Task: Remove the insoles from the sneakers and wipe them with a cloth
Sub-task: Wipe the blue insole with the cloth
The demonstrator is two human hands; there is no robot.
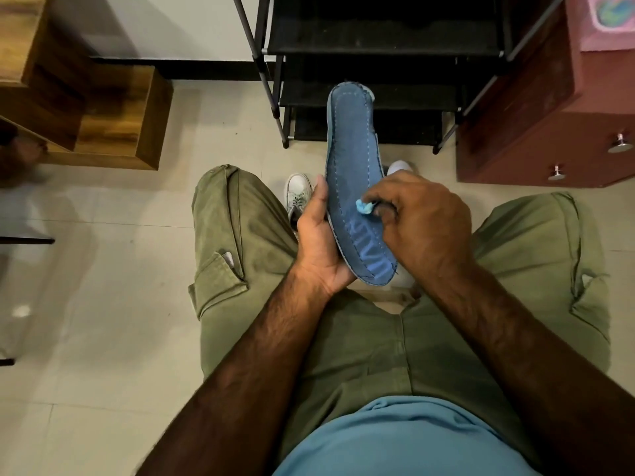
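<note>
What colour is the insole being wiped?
Dark blue, with lighter blue stitching and lettering; the long flat insole shows best in the head view.

Pale lettering on insole [350,149] heel, not readable

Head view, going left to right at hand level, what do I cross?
Left trouser leg → laced white sneaker → left hand → blue insole → right hand, pinching the cloth → right trouser leg.

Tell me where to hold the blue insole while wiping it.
Grip the insole at its heel end, by the left edge, from the left, as the left hand does. Long, flat and thin, it keeps its face free for the cloth in the right hand.
</note>
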